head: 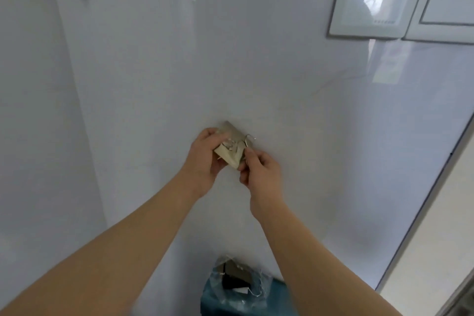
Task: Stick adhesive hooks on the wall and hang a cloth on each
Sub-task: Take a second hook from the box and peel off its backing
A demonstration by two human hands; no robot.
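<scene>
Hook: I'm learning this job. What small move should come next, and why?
Probably finish peeling the backing. The left hand grips the hook tilted, the right hand pinches its lower corner, and it seems not yet pressed to the wall.

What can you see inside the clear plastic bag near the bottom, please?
The plastic bag holds stacked square hook plates, grey and black. How many there are cannot be seen, since they overlap under crinkled plastic.

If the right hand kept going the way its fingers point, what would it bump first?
The right hand would meet the beige square adhesive hook first; it is pinching it now. Beyond that, probably the left hand holding it, though depth is unclear.
</scene>
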